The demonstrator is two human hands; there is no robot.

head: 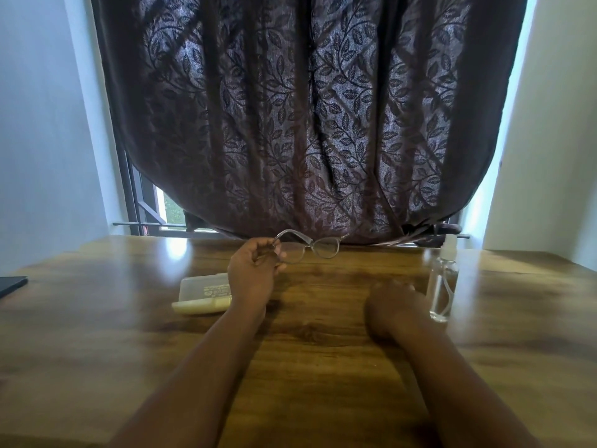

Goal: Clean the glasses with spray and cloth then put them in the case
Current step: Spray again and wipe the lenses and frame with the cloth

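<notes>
My left hand (pixel 253 268) is raised above the wooden table (pixel 97 334) and holds a pair of thin-framed glasses (pixel 318 248) by the left lens and temple, lenses pointing right. A cream glasses case (pixel 200 294) lies shut on the table just left of that wrist. A clear spray bottle (pixel 442 282) with a white nozzle stands upright at the right. My right hand (pixel 392 307) is blurred, low over the table just left of the bottle, fingers curled; I cannot tell whether anything is in it. No cloth is in sight.
A dark flat object (pixel 11 284) pokes in at the table's left edge. A dark leaf-patterned curtain (pixel 307 124) hangs over a barred window right behind the table's far edge. White walls stand on both sides.
</notes>
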